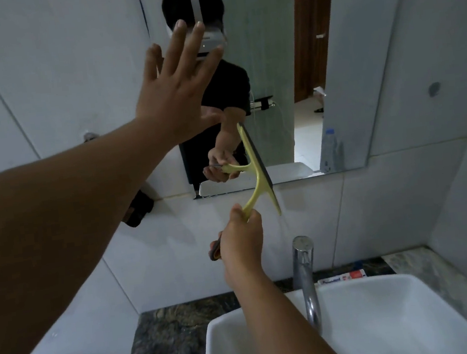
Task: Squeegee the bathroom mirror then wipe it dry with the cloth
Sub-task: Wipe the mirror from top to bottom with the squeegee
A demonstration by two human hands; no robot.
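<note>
Yellow plastic squeegee (pixel 256 168), clenched in right hand (pixel 240 235), is overrunning rectangular wall mirror (pixel 271 56); left hand (pixel 178 90) splayed, risking smears.

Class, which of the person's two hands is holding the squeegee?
The right hand, fist closed round the yellow squeegee handle; the left hand is open, fingers spread, empty.

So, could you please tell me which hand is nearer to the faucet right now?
The right hand. It grips the squeegee handle just up and left of the faucet, above the sink. The left hand is raised, fingers spread, in front of the mirror, far above the faucet.
</note>
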